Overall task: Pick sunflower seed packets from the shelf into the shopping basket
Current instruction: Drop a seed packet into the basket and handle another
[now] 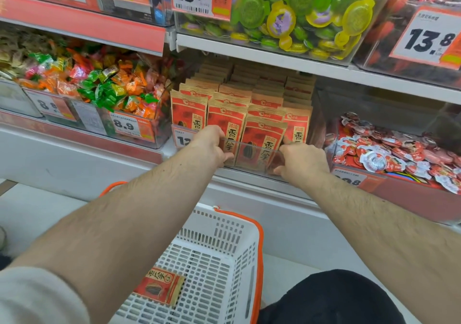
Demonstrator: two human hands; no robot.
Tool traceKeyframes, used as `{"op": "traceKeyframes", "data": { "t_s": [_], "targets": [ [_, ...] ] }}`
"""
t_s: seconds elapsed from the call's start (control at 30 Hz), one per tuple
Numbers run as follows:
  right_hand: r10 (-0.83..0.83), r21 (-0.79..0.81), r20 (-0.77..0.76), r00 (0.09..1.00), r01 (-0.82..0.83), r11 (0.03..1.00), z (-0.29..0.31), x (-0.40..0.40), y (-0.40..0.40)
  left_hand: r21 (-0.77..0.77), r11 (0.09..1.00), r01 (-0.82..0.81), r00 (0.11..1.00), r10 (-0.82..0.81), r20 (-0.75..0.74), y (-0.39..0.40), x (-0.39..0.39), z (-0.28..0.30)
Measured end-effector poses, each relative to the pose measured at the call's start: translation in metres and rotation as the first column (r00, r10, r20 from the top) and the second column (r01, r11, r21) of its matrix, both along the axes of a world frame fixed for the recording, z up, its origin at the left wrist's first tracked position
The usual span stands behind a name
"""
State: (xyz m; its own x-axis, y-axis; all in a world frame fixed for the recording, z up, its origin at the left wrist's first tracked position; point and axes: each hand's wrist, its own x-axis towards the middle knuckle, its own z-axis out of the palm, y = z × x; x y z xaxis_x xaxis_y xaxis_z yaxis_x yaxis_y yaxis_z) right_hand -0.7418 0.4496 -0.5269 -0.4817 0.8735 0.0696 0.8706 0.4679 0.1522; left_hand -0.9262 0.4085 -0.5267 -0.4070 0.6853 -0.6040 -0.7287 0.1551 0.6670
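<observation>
Red and kraft-brown sunflower seed packets (225,120) stand in rows inside a clear bin (252,165) on the middle shelf. My left hand (210,146) curls its fingers over the bin's front wall onto the left edge of the front packet (262,144). On that packet's right edge my right hand (303,160) pinches with the thumb up. Below my arms stands a white shopping basket (224,226) with orange handles. One seed packet (159,288) lies flat on its floor, partly hidden by my left forearm.
A bin of mixed wrapped candies (104,86) sits to the left, and a bin of red and white round snack packs (389,154) to the right. The shelf above (274,49) overhangs the seed packets and carries green and yellow jelly cups (299,12). Price tags line the shelf edges.
</observation>
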Motion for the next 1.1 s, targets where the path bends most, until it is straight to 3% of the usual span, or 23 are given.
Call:
{"op": "traceKeyframes", "data": {
  "t_s": [0.13,0.23,0.33,0.4,0.5,0.63,0.77,0.87,0.93,1.0,1.07,1.1],
  "targets": [
    [-0.009,0.006,-0.043,0.999,0.009,1.000,-0.005,-0.002,-0.002,0.064,0.998,0.025,0.999,-0.027,0.031,-0.007,0.003,-0.001],
    [-0.065,0.127,-0.070,0.995,0.074,0.989,-0.008,-0.006,-0.011,0.083,0.992,0.090,0.996,-0.091,0.002,-0.014,0.002,-0.004],
    [-0.156,0.245,-0.304,0.940,0.235,0.941,-0.014,-0.016,-0.037,0.004,0.990,0.143,0.985,-0.142,-0.096,-0.033,-0.001,-0.018],
    [-0.052,0.264,-0.418,0.907,0.177,0.948,-0.028,-0.033,-0.061,-0.074,0.993,0.091,0.961,-0.107,-0.254,-0.052,-0.007,-0.041],
    [0.108,0.170,-0.425,0.899,-0.037,0.985,-0.060,-0.068,-0.094,-0.178,0.984,0.001,0.853,-0.094,-0.513,-0.090,-0.021,-0.079],
    [0.126,-0.071,-0.487,0.864,-0.183,0.981,-0.096,-0.120,-0.129,-0.340,0.940,-0.031,0.685,-0.227,-0.692,-0.143,-0.066,-0.124],
    [0.095,-0.238,-0.438,0.894,-0.217,0.947,-0.122,-0.162,-0.155,-0.505,0.852,-0.139,0.506,-0.378,-0.776,-0.188,-0.122,-0.161],
    [0.085,-0.309,-0.412,0.907,-0.226,0.924,-0.135,-0.184,-0.168,-0.669,0.711,-0.214,0.378,-0.572,-0.728,-0.213,-0.162,-0.177],
    [0.089,-0.328,-0.402,0.911,-0.234,0.915,-0.142,-0.194,-0.175,-0.811,0.548,-0.204,0.395,-0.712,-0.580,-0.225,-0.182,-0.185],
    [0.084,-0.331,-0.408,0.909,-0.233,0.914,-0.146,-0.199,-0.179,-0.892,0.436,-0.116,0.481,-0.761,-0.435,-0.234,-0.200,-0.196],
    [0.049,-0.353,-0.424,0.904,-0.215,0.911,-0.150,-0.197,-0.181,-0.894,0.446,-0.036,0.584,-0.717,-0.381,-0.241,-0.211,-0.204],
    [0.010,-0.374,-0.444,0.896,-0.195,0.907,-0.152,-0.195,-0.181,-0.888,0.458,-0.044,0.591,-0.705,-0.393,-0.242,-0.210,-0.204]
  ]
}}
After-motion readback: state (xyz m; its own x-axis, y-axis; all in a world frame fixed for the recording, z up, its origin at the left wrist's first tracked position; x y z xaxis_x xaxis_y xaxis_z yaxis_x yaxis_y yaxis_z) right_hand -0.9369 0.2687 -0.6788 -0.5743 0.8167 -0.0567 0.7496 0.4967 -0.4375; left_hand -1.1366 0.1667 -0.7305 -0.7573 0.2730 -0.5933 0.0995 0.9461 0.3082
